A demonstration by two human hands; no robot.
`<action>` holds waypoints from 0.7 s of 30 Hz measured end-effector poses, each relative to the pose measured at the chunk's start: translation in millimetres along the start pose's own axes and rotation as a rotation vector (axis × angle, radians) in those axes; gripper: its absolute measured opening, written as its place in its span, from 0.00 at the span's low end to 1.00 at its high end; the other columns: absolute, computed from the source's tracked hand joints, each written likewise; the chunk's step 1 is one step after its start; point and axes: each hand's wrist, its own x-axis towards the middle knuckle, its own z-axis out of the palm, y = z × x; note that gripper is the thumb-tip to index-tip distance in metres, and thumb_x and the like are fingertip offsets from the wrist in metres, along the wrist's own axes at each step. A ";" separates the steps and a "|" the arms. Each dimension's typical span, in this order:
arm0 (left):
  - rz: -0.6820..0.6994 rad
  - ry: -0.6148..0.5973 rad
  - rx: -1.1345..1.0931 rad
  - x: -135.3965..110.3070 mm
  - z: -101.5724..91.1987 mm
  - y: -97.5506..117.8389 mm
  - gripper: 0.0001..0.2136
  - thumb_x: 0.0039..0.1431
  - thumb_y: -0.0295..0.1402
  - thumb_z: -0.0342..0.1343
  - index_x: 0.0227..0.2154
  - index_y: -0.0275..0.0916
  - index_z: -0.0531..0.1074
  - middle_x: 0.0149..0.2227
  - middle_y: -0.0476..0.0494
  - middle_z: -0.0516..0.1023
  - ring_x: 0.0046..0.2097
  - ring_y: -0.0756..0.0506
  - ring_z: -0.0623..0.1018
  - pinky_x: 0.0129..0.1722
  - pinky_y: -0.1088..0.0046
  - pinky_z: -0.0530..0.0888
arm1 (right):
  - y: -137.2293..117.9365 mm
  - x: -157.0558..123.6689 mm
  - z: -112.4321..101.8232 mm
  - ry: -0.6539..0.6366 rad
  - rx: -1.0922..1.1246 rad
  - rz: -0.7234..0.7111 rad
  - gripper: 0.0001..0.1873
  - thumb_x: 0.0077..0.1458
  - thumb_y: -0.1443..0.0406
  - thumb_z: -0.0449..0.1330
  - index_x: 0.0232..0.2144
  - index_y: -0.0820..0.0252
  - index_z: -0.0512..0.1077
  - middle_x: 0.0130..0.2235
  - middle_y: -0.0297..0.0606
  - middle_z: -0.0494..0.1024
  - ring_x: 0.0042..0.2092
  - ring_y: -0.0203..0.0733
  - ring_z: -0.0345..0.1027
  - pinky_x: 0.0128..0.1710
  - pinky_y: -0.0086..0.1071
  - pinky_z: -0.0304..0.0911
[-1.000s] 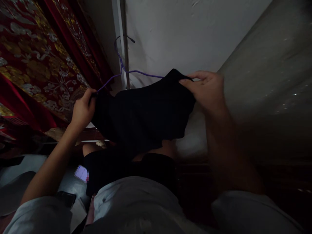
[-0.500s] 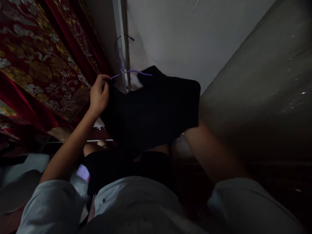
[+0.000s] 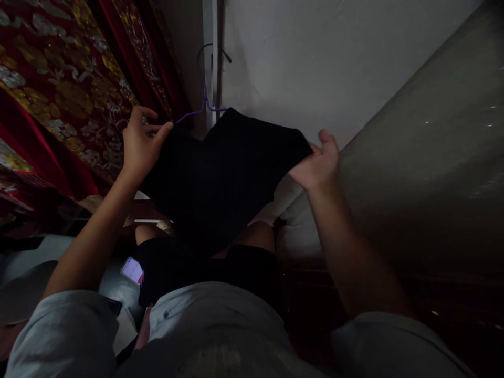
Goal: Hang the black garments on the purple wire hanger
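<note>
A black garment (image 3: 224, 173), probably a shirt, hangs spread in front of me on a purple wire hanger (image 3: 205, 105). The hanger's dark hook points up beside a pale vertical strip on the wall. At the garment's left shoulder, my left hand (image 3: 142, 142) pinches the cloth near the hanger's arm, with the upper finger lifted off. My right hand (image 3: 317, 163) is under the right sleeve end, palm turned up and thumb apart, the cloth resting against it. Some of its fingers are hidden by the fabric.
A red curtain (image 3: 79, 94) with gold and silver patterns hangs on the left. Behind the garment is a pale wall (image 3: 307, 68); a large greyish plastic-like cover (image 3: 425, 173) slopes down on the right. A lit phone (image 3: 132, 270) lies beside my left thigh.
My right hand has come up into view from behind the cloth, and the garment's right side has narrowed and folded. My left hand has shifted left, its upper finger now raised.
</note>
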 end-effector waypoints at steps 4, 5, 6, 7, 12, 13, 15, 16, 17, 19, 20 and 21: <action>0.029 0.002 0.061 2.4 0.3 1.2 0.15 0.71 0.45 0.55 0.32 0.40 0.68 0.35 0.49 0.75 0.45 0.45 0.75 0.49 0.65 0.69 | -17.3 7.6 -6.2 0.088 0.004 0.000 0.28 0.50 0.43 0.48 0.41 0.55 0.73 0.50 0.52 0.79 0.53 0.51 0.73 0.45 0.47 0.63; 0.040 0.016 0.069 4.6 1.1 2.7 0.17 0.73 0.43 0.54 0.29 0.39 0.66 0.33 0.49 0.72 0.44 0.46 0.73 0.50 0.65 0.68 | -27.3 10.3 -2.1 0.096 -0.027 -0.041 0.30 0.52 0.43 0.47 0.44 0.54 0.74 0.55 0.51 0.77 0.55 0.51 0.72 0.45 0.48 0.63; 0.051 0.027 0.072 7.3 1.9 4.1 0.19 0.74 0.42 0.52 0.27 0.38 0.63 0.31 0.50 0.70 0.44 0.48 0.72 0.50 0.66 0.67 | -38.5 12.7 4.0 0.103 -0.048 -0.084 0.31 0.54 0.43 0.45 0.47 0.53 0.73 0.58 0.49 0.75 0.57 0.50 0.71 0.46 0.48 0.64; 0.060 0.025 0.073 10.4 2.5 4.9 0.20 0.76 0.42 0.50 0.26 0.37 0.61 0.30 0.50 0.67 0.44 0.49 0.71 0.51 0.67 0.66 | -50.3 14.4 11.5 0.111 -0.059 -0.125 0.32 0.56 0.42 0.43 0.49 0.52 0.73 0.60 0.46 0.73 0.59 0.49 0.70 0.47 0.47 0.64; 0.106 -0.007 0.074 22.2 -0.9 -3.5 0.19 0.75 0.43 0.52 0.30 0.36 0.64 0.32 0.51 0.65 0.44 0.50 0.69 0.50 0.68 0.65 | -105.2 -1.9 46.9 0.065 0.056 -0.217 0.27 0.59 0.43 0.49 0.49 0.50 0.73 0.59 0.39 0.74 0.62 0.48 0.68 0.52 0.45 0.68; 0.110 0.006 0.066 22.2 -2.7 -6.6 0.18 0.74 0.42 0.53 0.30 0.36 0.64 0.31 0.51 0.64 0.41 0.51 0.68 0.48 0.69 0.66 | -112.9 -8.9 49.3 0.010 0.112 -0.202 0.27 0.58 0.41 0.52 0.47 0.50 0.74 0.56 0.38 0.76 0.60 0.49 0.70 0.51 0.45 0.69; 0.106 -0.025 0.024 18.3 -6.3 -11.4 0.17 0.74 0.41 0.53 0.29 0.36 0.67 0.30 0.51 0.65 0.37 0.52 0.68 0.43 0.70 0.67 | -122.8 -21.1 48.7 -0.272 0.216 -0.127 0.30 0.52 0.35 0.58 0.38 0.53 0.76 0.42 0.39 0.80 0.51 0.52 0.76 0.47 0.47 0.72; 0.104 -0.079 -0.002 14.6 -7.8 -12.2 0.17 0.74 0.42 0.52 0.31 0.36 0.69 0.31 0.51 0.68 0.37 0.52 0.69 0.42 0.70 0.68 | -124.3 -25.2 46.9 -0.484 0.234 -0.066 0.33 0.48 0.34 0.61 0.35 0.54 0.77 0.36 0.40 0.80 0.45 0.52 0.78 0.45 0.47 0.72; 0.108 -0.142 -0.027 9.9 -8.9 -11.7 0.17 0.74 0.44 0.50 0.34 0.36 0.72 0.32 0.50 0.71 0.38 0.51 0.71 0.43 0.69 0.69 | -123.1 -27.5 45.4 -0.692 0.213 -0.001 0.33 0.46 0.33 0.64 0.33 0.56 0.78 0.32 0.40 0.80 0.41 0.51 0.79 0.44 0.46 0.72; 0.140 -0.282 -0.063 -1.2 -8.9 -7.0 0.19 0.74 0.48 0.49 0.41 0.38 0.75 0.38 0.49 0.77 0.42 0.48 0.74 0.46 0.66 0.72 | -111.2 -28.3 46.8 -0.972 0.040 0.097 0.31 0.50 0.38 0.65 0.38 0.58 0.80 0.33 0.42 0.82 0.40 0.49 0.79 0.44 0.45 0.72; 0.171 -0.353 -0.075 -6.9 -7.7 -3.2 0.20 0.73 0.50 0.47 0.43 0.38 0.76 0.40 0.47 0.78 0.44 0.46 0.76 0.49 0.65 0.73 | -100.1 -27.7 51.0 -0.995 -0.081 0.115 0.28 0.54 0.42 0.65 0.43 0.58 0.80 0.37 0.43 0.83 0.42 0.48 0.79 0.46 0.44 0.72; 0.211 -0.419 -0.089 -12.3 -5.6 1.3 0.22 0.73 0.52 0.46 0.45 0.39 0.77 0.43 0.46 0.79 0.46 0.45 0.77 0.50 0.64 0.73 | -85.8 -27.3 57.7 -0.949 -0.209 0.111 0.25 0.57 0.46 0.64 0.48 0.56 0.79 0.41 0.44 0.83 0.45 0.48 0.78 0.48 0.44 0.72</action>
